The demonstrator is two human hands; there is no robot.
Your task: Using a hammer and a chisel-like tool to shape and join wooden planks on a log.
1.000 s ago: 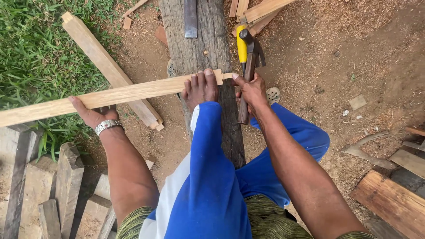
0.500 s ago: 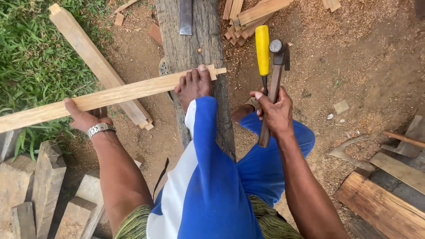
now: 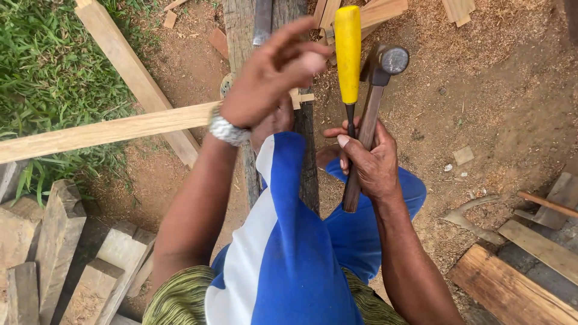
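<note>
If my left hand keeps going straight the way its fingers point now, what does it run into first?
Most likely the yellow handle of the tool held with the hammer in the right hand. The left hand has fingertips close to it, though depth is hard to judge.

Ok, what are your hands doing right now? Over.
Right hand grips hammer and yellow-handled chisel together. Left hand raised, fingers loose, holding nothing visible. Long wooden strip lies across the plank, foot on it.
</note>
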